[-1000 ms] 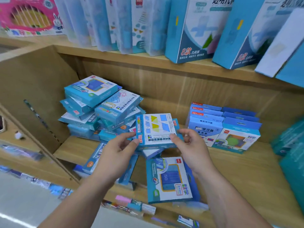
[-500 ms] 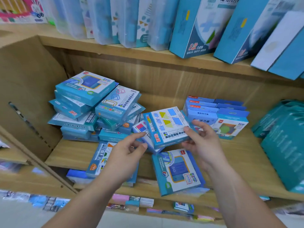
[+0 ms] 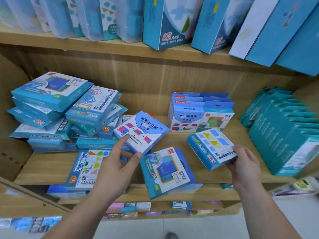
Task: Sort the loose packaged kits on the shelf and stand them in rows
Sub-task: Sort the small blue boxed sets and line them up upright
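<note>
Left hand (image 3: 119, 163): thumb and forefinger pinch the near corner of the white area kit (image 3: 141, 131), tilted up just above the shelf (image 3: 48, 166), beside the loose heap (image 3: 51, 109) at left. Right hand (image 3: 245, 163): fingers curled round the near edge of the shapes kit (image 3: 211, 147), held tilted in front of the standing row (image 3: 200, 114). Between my hands a blue kit (image 3: 165, 171) lies flat, overhanging the front edge.

Wooden shelf (image 3: 181, 140), heaped kits (image 3: 51, 109) left, standing rows (image 3: 200, 114) behind
</note>
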Demonstrator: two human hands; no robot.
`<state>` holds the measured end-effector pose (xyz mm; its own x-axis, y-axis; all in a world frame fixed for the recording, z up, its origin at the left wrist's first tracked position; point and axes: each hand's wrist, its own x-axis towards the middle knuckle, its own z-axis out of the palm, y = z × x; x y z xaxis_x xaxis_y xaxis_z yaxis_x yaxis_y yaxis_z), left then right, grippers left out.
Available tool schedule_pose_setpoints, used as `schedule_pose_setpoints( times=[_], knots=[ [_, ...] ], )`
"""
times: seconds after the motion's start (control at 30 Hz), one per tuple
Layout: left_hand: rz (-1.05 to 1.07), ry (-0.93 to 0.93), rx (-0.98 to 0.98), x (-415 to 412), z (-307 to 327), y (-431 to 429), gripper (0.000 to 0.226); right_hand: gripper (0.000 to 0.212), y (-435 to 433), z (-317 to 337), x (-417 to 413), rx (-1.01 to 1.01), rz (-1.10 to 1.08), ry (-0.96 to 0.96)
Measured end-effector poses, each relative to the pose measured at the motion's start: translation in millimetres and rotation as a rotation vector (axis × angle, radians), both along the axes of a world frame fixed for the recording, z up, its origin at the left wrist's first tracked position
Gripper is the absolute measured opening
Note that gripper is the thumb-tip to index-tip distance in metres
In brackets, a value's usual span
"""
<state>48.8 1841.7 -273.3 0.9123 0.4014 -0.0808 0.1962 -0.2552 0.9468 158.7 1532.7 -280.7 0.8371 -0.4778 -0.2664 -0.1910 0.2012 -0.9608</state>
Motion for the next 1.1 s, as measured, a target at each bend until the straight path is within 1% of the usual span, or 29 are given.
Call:
schedule_pose_setpoints(
  times=[0.1,0.2,0.27,0.33,0.37,0.43,0.5,0.57,0.6,0.63,0.67,0.7,0.73,0.8,0.83,0.9,0.97,1.03,1.1],
  knots=[
    [0.055,0.009,-0.119,6,2,-5,0.041,0.008,-11,-32,-5,-0.08,-0.02,0.084],
    [0.088,0.001,-0.249,11,11,-9,0.035,0.008,-14,-47,-8,-0.233,-0.003,0.114],
    [0.11,-0.002,-0.308,14,16,-10,0.033,0.011,-14,-52,-8,-0.476,0.03,0.121],
    [0.128,0.0,-0.328,14,19,-13,0.032,0.017,-16,-56,-7,-0.714,0.137,0.116],
    [0.137,0.002,-0.329,14,20,-15,0.032,0.018,-17,-57,-7,-0.791,0.182,0.121],
    [0.156,-0.001,-0.337,15,19,-19,0.034,0.014,-19,-56,-6,-0.861,0.216,0.166],
    [0.17,-0.013,-0.358,17,16,-20,0.037,0.019,-18,-50,-5,-0.926,0.198,0.168],
    [0.173,-0.024,-0.38,18,15,-21,0.039,0.026,-10,-38,-6,-0.969,0.185,0.065],
    [0.171,-0.035,-0.397,18,15,-22,0.039,0.025,-3,-29,-6,-0.934,0.199,-0.009],
    [0.164,-0.049,-0.418,17,17,-23,0.039,0.02,7,-17,-6,-0.833,0.231,-0.072],
    [0.152,-0.063,-0.436,16,20,-25,0.039,0.015,19,-3,-8,-0.69,0.284,-0.101],
    [0.133,-0.077,-0.452,16,24,-27,0.039,0.011,32,12,-10,-0.546,0.363,-0.099],
    [0.108,-0.091,-0.466,15,28,-31,0.039,0.013,44,26,-12,-0.424,0.461,-0.081],
    [0.037,-0.108,-0.474,15,36,-39,0.041,0.02,62,44,-14,-0.242,0.651,-0.032],
    [-0.006,-0.111,-0.458,16,40,-43,0.042,0.022,69,50,-14,-0.164,0.706,-0.029],
    [-0.092,-0.1,-0.399,18,44,-51,0.045,0.019,78,56,-11,-0.082,0.716,-0.055],
    [-0.143,-0.083,-0.358,19,46,-56,0.05,0.013,79,58,-6,-0.062,0.673,-0.088],
    [-0.141,-0.063,-0.309,20,47,-54,0.053,0.01,74,61,1,-0.053,0.653,-0.128],
    [-0.085,-0.061,-0.177,23,43,-47,0.045,0.008,64,65,12,-0.086,0.637,-0.175]
  ],
)
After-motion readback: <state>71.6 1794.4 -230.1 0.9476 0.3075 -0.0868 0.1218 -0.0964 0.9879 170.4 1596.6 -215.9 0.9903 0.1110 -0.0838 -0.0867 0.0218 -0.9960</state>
